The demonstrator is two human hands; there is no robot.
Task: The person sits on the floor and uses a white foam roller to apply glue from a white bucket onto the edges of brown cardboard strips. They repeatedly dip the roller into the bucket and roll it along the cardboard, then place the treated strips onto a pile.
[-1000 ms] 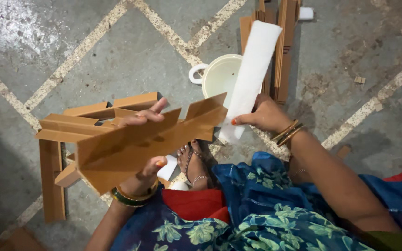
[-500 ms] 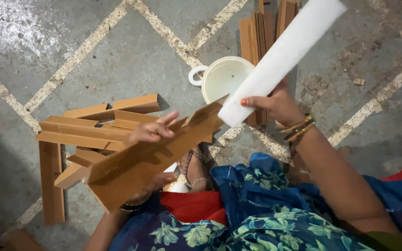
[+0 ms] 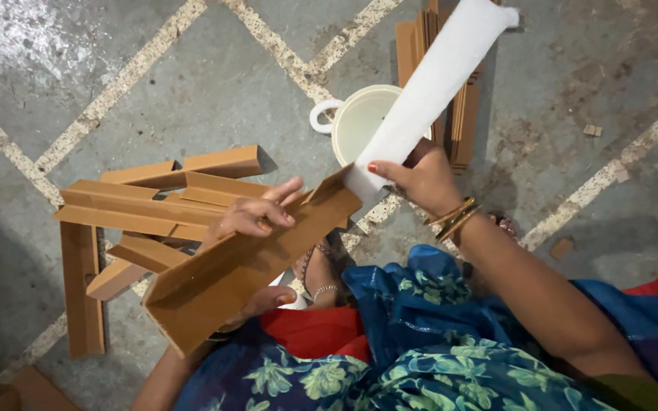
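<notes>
Two hands work one joint: the left hand grips a folded brown cardboard channel tilted over the lap, its open end up, while the right hand pinches a long white foam strip at that mouth, aligned lengthwise

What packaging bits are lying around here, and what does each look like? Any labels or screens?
No labels, signs or screens in view.
Brown cardboard angle piece: long, folded, held by the left hand.
White foam strip: long, flat, gripped at its lower end by the right hand.
Pile of cardboard angle pieces: brown, on the floor at left.
Stack of cardboard strips: brown, beside a white cup.
</notes>
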